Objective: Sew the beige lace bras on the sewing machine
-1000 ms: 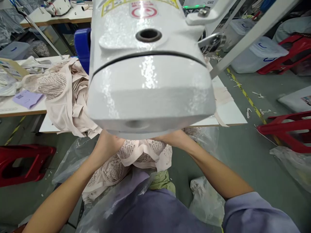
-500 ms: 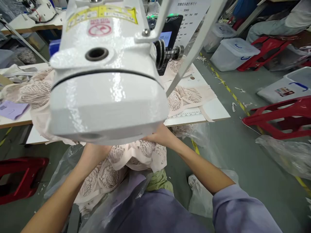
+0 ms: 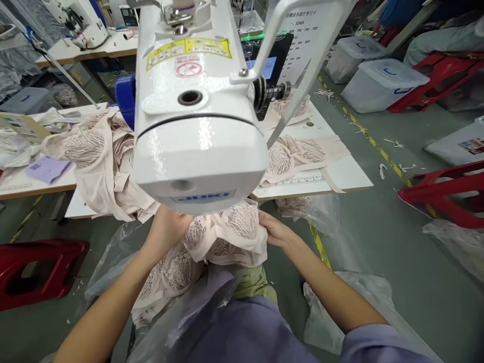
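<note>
A big white sewing machine head [image 3: 196, 151] fills the middle of the head view. Just below it a pale pink lace garment [image 3: 227, 234] hangs over my lap. My left hand [image 3: 168, 229] grips the garment's left edge, fingers closed and partly hidden under the machine. My right hand [image 3: 276, 233] pinches its right edge. More pink lace pieces [image 3: 98, 156] are heaped on the white table [image 3: 340, 176] to the left of the machine, and a flat one [image 3: 298, 154] lies to its right.
Clear plastic bags [image 3: 109, 252] hang around my lap. Red stools stand at the left [image 3: 38, 267] and right [image 3: 446, 196]. White lidded bins [image 3: 381, 83] sit at the back right by a yellow floor line [image 3: 363, 133]. Another sewing machine [image 3: 81, 22] is on the far left table.
The view has drawn back from the machine head. Both hands have come down out from under it with the lace garment, and the right hand now shows fully.
</note>
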The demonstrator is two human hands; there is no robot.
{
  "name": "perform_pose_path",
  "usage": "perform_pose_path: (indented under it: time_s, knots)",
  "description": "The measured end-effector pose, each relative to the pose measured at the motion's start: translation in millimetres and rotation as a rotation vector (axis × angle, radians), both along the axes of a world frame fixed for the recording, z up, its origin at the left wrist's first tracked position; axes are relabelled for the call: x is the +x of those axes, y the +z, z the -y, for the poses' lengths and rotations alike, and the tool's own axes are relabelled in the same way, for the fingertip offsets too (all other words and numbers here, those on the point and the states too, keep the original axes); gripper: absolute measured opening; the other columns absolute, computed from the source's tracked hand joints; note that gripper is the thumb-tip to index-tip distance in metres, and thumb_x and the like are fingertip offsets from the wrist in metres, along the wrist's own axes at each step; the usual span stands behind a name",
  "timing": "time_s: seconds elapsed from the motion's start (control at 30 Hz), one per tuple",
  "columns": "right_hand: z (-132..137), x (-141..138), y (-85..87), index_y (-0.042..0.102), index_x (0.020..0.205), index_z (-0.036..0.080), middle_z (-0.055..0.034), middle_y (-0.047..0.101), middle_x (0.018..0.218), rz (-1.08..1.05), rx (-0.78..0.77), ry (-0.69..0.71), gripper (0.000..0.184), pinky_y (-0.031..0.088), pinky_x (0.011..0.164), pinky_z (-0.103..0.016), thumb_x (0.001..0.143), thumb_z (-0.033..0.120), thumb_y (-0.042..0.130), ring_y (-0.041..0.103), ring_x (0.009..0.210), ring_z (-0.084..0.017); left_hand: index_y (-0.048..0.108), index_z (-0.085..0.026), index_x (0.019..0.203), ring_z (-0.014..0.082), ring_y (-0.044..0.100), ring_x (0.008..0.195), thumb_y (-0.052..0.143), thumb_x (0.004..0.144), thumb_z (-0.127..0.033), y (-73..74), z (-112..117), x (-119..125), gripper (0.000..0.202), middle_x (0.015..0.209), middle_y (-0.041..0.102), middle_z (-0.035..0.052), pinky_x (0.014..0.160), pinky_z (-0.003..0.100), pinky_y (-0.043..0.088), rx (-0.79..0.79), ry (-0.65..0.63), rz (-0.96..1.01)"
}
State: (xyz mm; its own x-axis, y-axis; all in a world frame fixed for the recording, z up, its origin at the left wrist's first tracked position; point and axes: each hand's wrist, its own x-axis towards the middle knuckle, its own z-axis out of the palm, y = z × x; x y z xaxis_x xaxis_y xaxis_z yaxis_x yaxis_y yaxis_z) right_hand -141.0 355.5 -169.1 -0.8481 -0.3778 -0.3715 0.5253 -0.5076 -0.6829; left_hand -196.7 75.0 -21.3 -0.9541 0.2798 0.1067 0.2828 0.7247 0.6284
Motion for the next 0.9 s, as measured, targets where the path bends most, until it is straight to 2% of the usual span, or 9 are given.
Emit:
perform_pose_path:
  time_s: [0.13,0.2,0.27,0.37,0.5,0.57,0.63,0.73,0.9]
  knots:
    - [-7.8,-2.3,8.3,0.069,0.102,0.019,-0.0087,0.077,0.097,-0.004,-0.003,-0.111,0.044,0.058,0.090,-0.037,0.067,0.039,0.087,0.074,0.095,-0.026,0.026,-0.024,0.056,0.0123,0.023,0.048,0.054,0.087,-0.030,-5.5,9.7,2.9,0.042,0.049,0.017,-0.0056,0.050,0.030,0.020,-0.155,-0.006,0.096]
    - [-14.9,-2.1,19.0,0.069,0.098,0.020,-0.0078,0.078,0.094,-0.043,0.052,-0.162,0.040,0.059,0.087,-0.036,0.069,0.042,0.085,0.074,0.090,-0.025,0.040,-0.023,0.064,0.0140,0.032,0.050,0.056,0.088,-0.033,-6.0,16.4,9.8,0.031,0.053,0.030,-0.0046,0.050,0.029,0.026,-0.209,0.030,0.030]
    - [-22.5,0.9,34.3,0.070,0.096,0.022,-0.0073,0.077,0.091,-0.092,0.153,-0.230,0.039,0.059,0.082,-0.037,0.071,0.048,0.083,0.074,0.086,-0.025,0.052,-0.021,0.085,0.0194,0.051,0.065,0.057,0.090,-0.034,-2.5,19.6,24.2,0.015,0.070,0.050,0.0007,0.057,0.030,0.040,-0.213,0.071,-0.140]
    - [-23.2,11.4,66.5,0.073,0.089,0.022,-0.0069,0.076,0.083,-0.186,0.305,-0.273,0.040,0.059,0.069,-0.037,0.073,0.057,0.080,0.072,0.074,-0.025,0.053,-0.019,0.114,0.0265,0.061,0.100,0.056,0.093,-0.024,8.6,11.0,57.9,0.022,0.103,0.062,0.0112,0.081,0.038,0.053,-0.108,-0.020,-0.394]
    - [11.6,31.1,118.8,0.077,0.080,0.021,-0.0023,0.075,0.074,-0.479,0.341,0.105,0.024,0.054,0.062,-0.029,0.078,0.045,0.082,0.069,0.066,-0.020,0.045,-0.018,0.134,0.0298,0.057,0.123,0.064,0.087,-0.021,22.0,-17.6,95.3,0.051,0.126,0.062,0.0178,0.102,0.046,0.050,0.086,-0.447,-0.546]
    - [34.0,37.6,138.9,0.079,0.087,0.021,-0.0023,0.077,0.084,-0.652,0.359,0.368,0.016,0.053,0.069,-0.027,0.089,0.035,0.072,0.071,0.076,-0.018,0.046,-0.015,0.135,0.0321,0.063,0.113,0.070,0.085,-0.034,23.2,-27.0,98.3,0.058,0.117,0.067,0.0179,0.097,0.048,0.053,0.065,-0.539,-0.444]
    - [48.8,38.0,148.8,0.078,0.093,0.020,-0.0028,0.076,0.090,-0.760,0.449,0.454,0.023,0.051,0.074,-0.025,0.098,0.032,0.059,0.070,0.082,-0.017,0.059,-0.017,0.116,0.0261,0.069,0.081,0.070,0.084,-0.044,20.3,-27.9,91.4,0.043,0.089,0.072,0.0085,0.071,0.037,0.055,0.003,-0.488,-0.140]
    - [53.4,26.2,144.4,0.076,0.088,0.020,-0.0014,0.072,0.077,-0.761,0.701,0.321,0.028,0.044,0.063,-0.024,0.099,0.036,0.055,0.064,0.069,-0.015,0.063,-0.020,0.077,0.0145,0.056,0.053,0.062,0.090,-0.042,11.4,-17.8,71.8,0.025,0.059,0.060,-0.0021,0.048,0.024,0.038,0.039,-0.276,0.299]
    - [51.0,-7.2,118.2,0.050,0.056,0.018,0.0038,0.044,0.052,-0.606,0.933,0.121,0.046,0.026,0.050,-0.025,0.088,0.046,0.066,0.039,0.051,-0.010,0.057,-0.019,0.067,0.0127,0.050,0.056,0.063,0.086,-0.037,-2.9,-8.9,41.8,0.028,0.058,0.055,-0.0027,0.051,0.023,0.032,0.162,0.096,0.239]
